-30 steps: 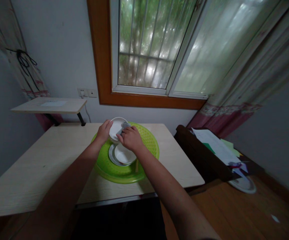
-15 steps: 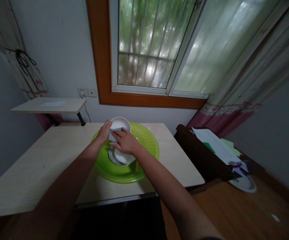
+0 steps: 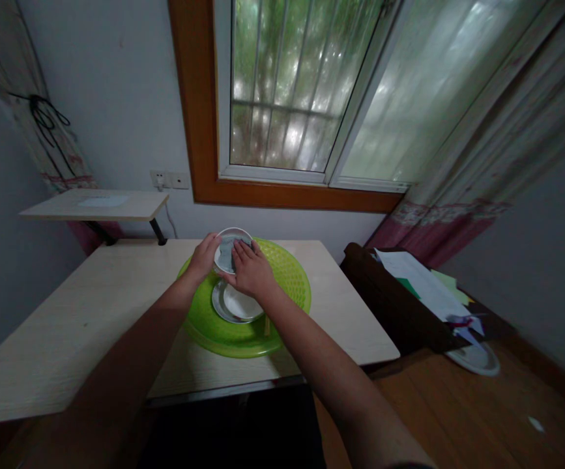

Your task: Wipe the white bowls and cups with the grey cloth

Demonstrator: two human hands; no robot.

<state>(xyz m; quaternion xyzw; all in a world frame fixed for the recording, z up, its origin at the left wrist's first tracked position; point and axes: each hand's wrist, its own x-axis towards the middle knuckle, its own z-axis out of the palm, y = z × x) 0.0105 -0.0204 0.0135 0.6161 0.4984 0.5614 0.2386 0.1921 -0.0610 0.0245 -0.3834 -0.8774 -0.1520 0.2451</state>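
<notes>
My left hand [image 3: 203, 256] grips the left rim of a small white bowl [image 3: 239, 233], holding it tilted above a green plastic basin [image 3: 289, 277]. My right hand [image 3: 249, 272] is closed on a grey cloth [image 3: 229, 247] and presses it inside the bowl. Under my hands, in the basin, lie white plates [image 3: 236, 306] stacked one on another. A thin yellowish stick [image 3: 265, 324], perhaps chopsticks, lies in the basin at the plates' right.
The basin stands on a pale wooden table [image 3: 67, 326] under a window. A small shelf [image 3: 96, 205] juts out at the left. To the right, a dark bench [image 3: 409, 312] carries papers, and a white plate [image 3: 475, 358] lies on the wooden floor.
My right hand with the cloth slid left across the bowl and has come back up to its middle. The left hand keeps its hold on the rim.
</notes>
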